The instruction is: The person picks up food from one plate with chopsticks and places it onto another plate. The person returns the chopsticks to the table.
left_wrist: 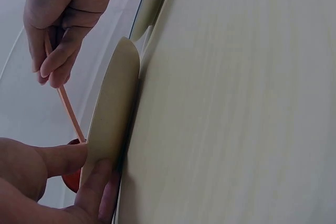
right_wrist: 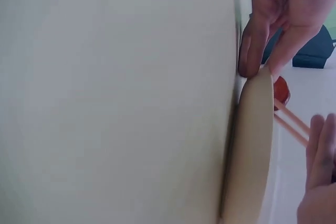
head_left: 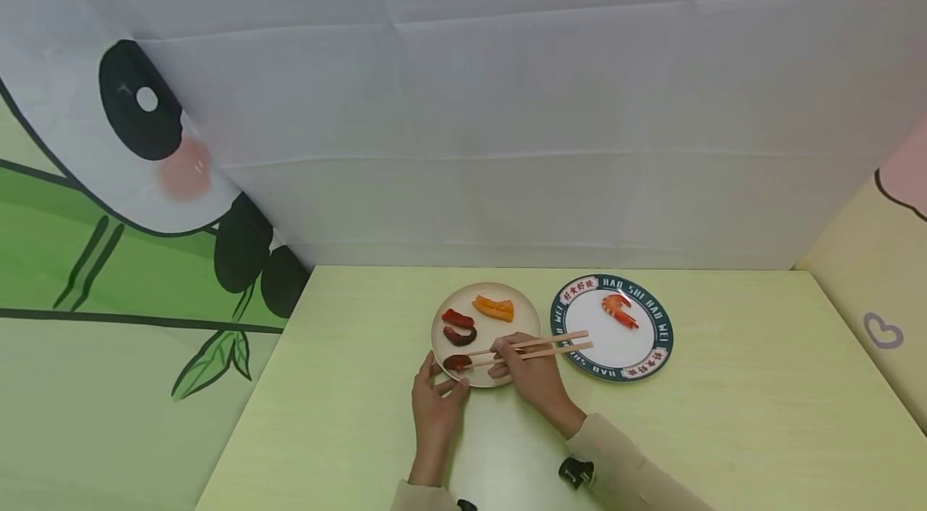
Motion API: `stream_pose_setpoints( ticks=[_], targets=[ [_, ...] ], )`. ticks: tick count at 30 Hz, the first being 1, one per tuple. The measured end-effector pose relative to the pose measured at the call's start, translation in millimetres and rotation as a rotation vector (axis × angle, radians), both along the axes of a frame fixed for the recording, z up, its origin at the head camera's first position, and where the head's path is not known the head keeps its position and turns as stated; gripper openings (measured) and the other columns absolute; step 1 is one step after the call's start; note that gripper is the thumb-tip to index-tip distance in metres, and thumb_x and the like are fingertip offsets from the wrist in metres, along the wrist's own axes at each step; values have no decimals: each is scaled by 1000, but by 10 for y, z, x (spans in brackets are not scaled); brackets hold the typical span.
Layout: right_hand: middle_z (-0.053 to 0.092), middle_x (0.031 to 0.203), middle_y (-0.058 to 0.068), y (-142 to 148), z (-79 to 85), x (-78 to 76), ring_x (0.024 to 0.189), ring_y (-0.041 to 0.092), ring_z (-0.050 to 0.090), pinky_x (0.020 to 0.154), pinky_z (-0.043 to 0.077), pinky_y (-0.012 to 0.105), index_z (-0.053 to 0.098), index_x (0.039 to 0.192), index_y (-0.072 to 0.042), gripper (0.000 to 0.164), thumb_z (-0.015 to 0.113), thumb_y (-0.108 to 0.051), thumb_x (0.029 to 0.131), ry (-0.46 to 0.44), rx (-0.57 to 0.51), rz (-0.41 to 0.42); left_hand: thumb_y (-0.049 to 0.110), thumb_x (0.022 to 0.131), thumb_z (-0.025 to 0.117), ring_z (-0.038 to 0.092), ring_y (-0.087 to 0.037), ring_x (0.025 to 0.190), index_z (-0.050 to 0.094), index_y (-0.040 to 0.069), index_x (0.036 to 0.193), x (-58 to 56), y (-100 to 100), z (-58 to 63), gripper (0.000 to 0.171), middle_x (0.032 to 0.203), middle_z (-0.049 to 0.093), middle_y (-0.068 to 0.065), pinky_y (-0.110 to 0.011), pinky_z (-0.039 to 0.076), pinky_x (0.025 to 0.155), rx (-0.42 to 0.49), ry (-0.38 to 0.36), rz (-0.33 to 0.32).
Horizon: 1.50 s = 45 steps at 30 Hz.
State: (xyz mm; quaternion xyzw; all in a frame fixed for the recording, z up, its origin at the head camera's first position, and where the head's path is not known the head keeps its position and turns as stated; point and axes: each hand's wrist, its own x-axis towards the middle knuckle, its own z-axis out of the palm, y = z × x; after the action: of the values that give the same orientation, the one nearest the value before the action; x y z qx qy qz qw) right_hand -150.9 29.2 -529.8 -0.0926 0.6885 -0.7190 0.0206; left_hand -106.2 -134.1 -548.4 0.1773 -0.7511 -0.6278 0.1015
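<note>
While the left hand (head_left: 438,408) pinches the near-left rim of the beige plate (head_left: 456,299), thumb over the edge and fingers beneath, the right hand (head_left: 533,374) grips the chopsticks (head_left: 572,335), and here's the delicate bit: their tips are right at the dark red piece (head_left: 457,362) by that rim! Whether it sits clear of the plate, I can't tell. Good form here calls for level tips, one either side of the piece's middle, with a gentle, even squeeze; too hard and a smooth piece could roll out. That left-hand pinch should stay firm so the plate doesn't skid.

Now the count! Two plates on one table (head_left: 746,390), two chopsticks, two hands. The beige plate carries four pieces, as I make it: the dark red one, one orange piece (head_left: 494,308), one bright red piece (head_left: 458,318) and one dark curved piece (head_left: 460,336), those last two so close they might be joined. And over on the patterned plate (head_left: 637,346), one lone shrimp (head_left: 619,311)!
</note>
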Motion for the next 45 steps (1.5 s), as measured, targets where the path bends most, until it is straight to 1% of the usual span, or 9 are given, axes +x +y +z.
stream_pose_setpoints(
  ticks=[5, 11, 15, 19, 24, 31, 35, 41, 45],
  targets=[
    [71, 97, 38, -32, -12, 24, 66, 8, 75, 69, 63, 33, 68, 106, 21, 25, 58, -1, 107, -94, -91, -97, -7, 86, 78, 74, -34, 96, 40, -12, 155, -7, 6, -4, 79, 129, 57, -27, -20, 52, 73, 0, 0, 3],
    [72, 104, 31, -5, -27, 48, 72, 13, 78, 73, 62, 29, 68, 112, 20, 28, 58, -5, 108, -145, -90, -166, -7, 85, 78, 73, -34, 96, 40, -12, 155, -11, 5, -7, 79, 129, 57, -27, -20, 52, 73, -6, 0, 2],
    [71, 106, 33, 45, -37, 58, 72, 12, 78, 76, 62, 27, 67, 116, 20, 29, 57, -6, 109, -175, -107, -188, -8, 85, 78, 73, -35, 96, 40, -12, 154, -19, 8, -14, 79, 129, 57, -27, -20, 51, 72, -2, -1, 5],
    [71, 104, 34, 125, -2, 66, 69, 9, 77, 77, 61, 26, 64, 119, 22, 29, 56, -4, 109, -157, -130, -205, -8, 85, 78, 73, -34, 97, 40, -12, 155, -26, 23, -10, 80, 130, 56, -27, -20, 51, 72, 3, -3, 6],
    [74, 103, 28, 240, 35, 68, 70, 8, 76, 79, 60, 23, 65, 119, 21, 28, 55, -3, 109, -135, -116, -238, -7, 86, 78, 72, -32, 96, 40, -11, 155, -27, 30, -19, 79, 130, 55, -27, -21, 52, 72, -11, -16, 8],
    [75, 104, 23, 388, 111, 101, 71, 10, 77, 76, 62, 27, 63, 118, 24, 28, 53, -1, 109, -107, -141, -283, -6, 87, 77, 71, -30, 97, 40, -11, 156, -20, 23, -36, 79, 130, 56, -25, -21, 51, 72, -24, -42, 12],
    [75, 105, 20, 473, 136, 113, 73, 10, 77, 77, 62, 28, 63, 120, 23, 29, 53, -2, 109, -129, -158, -312, -6, 87, 77, 71, -30, 97, 39, -11, 156, -14, 19, -38, 79, 130, 55, -25, -21, 51, 71, -22, -43, 10],
    [74, 110, 25, 604, 160, 130, 75, 10, 78, 79, 62, 29, 61, 123, 24, 31, 51, -3, 111, -143, -172, -353, -6, 87, 77, 71, -31, 97, 39, -11, 156, -4, 13, -36, 78, 130, 55, -25, -21, 51, 71, -16, -28, -1],
    [74, 110, 24, 687, 187, 148, 76, 9, 78, 80, 61, 28, 62, 124, 22, 31, 51, -4, 111, -145, -150, -378, -5, 88, 77, 71, -31, 97, 39, -11, 156, -13, 17, -31, 78, 131, 55, -25, -21, 51, 71, -16, -27, -6]
  ],
)
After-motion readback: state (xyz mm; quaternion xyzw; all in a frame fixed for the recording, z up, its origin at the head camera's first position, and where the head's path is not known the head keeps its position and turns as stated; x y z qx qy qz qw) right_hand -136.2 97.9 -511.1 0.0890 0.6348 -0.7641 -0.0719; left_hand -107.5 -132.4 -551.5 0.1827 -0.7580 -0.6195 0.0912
